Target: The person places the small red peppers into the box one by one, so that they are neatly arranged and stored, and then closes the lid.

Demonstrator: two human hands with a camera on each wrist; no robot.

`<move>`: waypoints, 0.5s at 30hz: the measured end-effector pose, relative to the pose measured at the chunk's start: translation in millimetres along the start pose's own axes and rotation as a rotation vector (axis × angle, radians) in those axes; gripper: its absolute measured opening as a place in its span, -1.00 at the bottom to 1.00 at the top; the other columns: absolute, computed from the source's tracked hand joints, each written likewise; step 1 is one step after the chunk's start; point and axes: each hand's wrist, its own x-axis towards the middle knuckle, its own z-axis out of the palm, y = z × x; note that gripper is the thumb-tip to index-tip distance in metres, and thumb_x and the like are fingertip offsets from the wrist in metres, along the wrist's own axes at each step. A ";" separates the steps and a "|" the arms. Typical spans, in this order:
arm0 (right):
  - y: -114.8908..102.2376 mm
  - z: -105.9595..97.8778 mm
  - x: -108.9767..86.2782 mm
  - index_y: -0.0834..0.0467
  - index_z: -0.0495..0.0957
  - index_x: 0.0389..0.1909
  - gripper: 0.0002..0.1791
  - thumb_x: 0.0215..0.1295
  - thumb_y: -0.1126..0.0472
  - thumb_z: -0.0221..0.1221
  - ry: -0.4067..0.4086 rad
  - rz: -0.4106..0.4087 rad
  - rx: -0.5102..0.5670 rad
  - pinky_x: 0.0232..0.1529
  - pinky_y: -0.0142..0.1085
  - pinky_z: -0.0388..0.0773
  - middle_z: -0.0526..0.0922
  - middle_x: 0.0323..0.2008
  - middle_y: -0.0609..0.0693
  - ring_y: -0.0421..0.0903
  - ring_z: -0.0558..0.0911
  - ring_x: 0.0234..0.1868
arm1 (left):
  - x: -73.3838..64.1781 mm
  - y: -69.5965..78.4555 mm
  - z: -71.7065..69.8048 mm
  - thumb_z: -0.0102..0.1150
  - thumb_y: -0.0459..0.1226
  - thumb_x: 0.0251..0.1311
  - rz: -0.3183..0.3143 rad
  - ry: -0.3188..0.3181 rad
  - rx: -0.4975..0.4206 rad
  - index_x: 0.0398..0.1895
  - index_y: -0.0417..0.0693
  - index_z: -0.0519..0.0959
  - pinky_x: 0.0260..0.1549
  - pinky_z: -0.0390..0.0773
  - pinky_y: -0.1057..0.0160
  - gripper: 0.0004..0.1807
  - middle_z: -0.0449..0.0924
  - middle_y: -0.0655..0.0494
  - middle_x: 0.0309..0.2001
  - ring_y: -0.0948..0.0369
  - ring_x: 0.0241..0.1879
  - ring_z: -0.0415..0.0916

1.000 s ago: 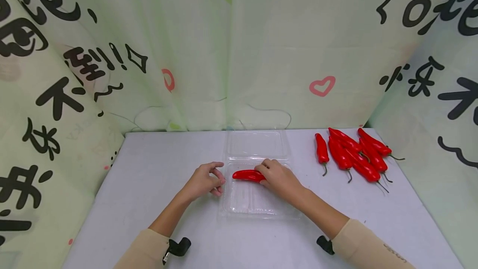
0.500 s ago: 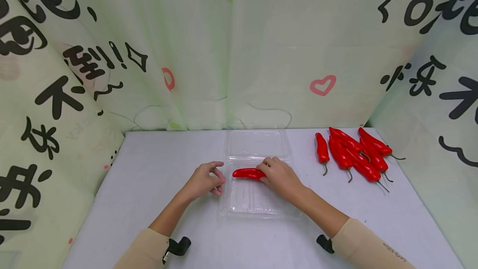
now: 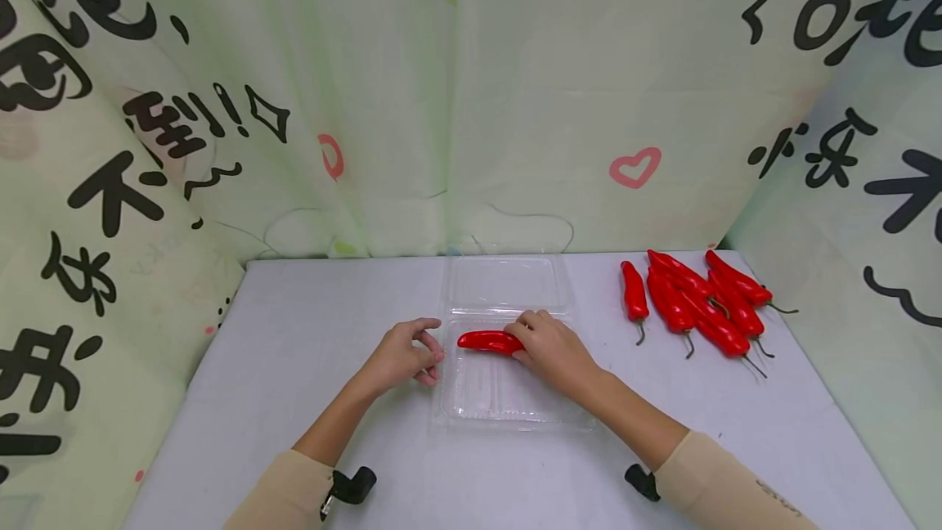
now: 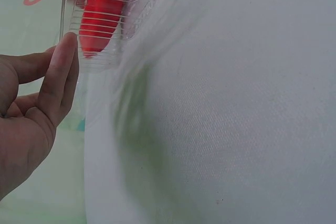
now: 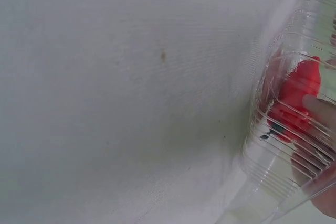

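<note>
In the head view my right hand (image 3: 552, 354) holds a red chili pepper (image 3: 487, 342) by its stem end. The pepper lies crosswise, tip to the left, inside the clear plastic container (image 3: 478, 407). Through the ribbed wall, the right wrist view shows my fingertips (image 5: 315, 106) on the pepper (image 5: 302, 85) and its dark stem. My left hand (image 3: 401, 357) is at the container's left side, its fingers holding nothing. In the left wrist view a fingertip (image 4: 67, 43) is right at the container wall, near the pepper's tip.
The container's lid (image 3: 504, 285) lies folded back behind its base. A pile of several red peppers (image 3: 706, 325) sits at the table's back right, with one single pepper (image 3: 634, 293) just left of it. Printed curtains (image 3: 530, 105) enclose the white table (image 3: 324, 309).
My right hand and the pepper have shifted very slightly away from me inside the container. My left hand has stayed in place.
</note>
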 end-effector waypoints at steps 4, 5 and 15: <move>0.8 -0.1 -1.0 0.08 0.70 0.07 -0.45 0.00 0.19 0.60 0.000 0.004 0.016 -0.04 -0.22 0.77 0.69 -0.06 0.02 -0.06 0.64 -0.08 | -0.1 0.2 0.1 0.19 -0.50 0.30 -0.004 0.002 -0.001 0.48 -0.27 0.33 -0.44 0.79 0.17 -0.35 0.61 -0.10 -0.20 0.14 -0.53 0.68; 1.0 -0.4 -1.4 0.08 0.70 0.07 -0.45 0.00 0.19 0.60 0.002 0.005 0.020 -0.04 -0.21 0.77 0.69 -0.06 0.02 -0.05 0.64 -0.08 | -0.1 0.1 0.2 0.19 -0.50 0.30 -0.006 0.003 -0.002 0.48 -0.27 0.33 -0.44 0.79 0.17 -0.35 0.61 -0.10 -0.20 0.14 -0.53 0.68; 5.1 -9.6 -7.1 0.09 0.69 0.08 -0.46 0.03 0.18 0.59 0.023 0.019 0.017 -0.01 -0.21 0.77 0.69 -0.03 0.03 -0.04 0.66 -0.03 | -1.2 0.8 0.3 0.19 -0.51 0.30 -0.004 0.004 -0.001 0.48 -0.26 0.33 -0.44 0.79 0.16 -0.34 0.61 -0.10 -0.19 0.15 -0.52 0.68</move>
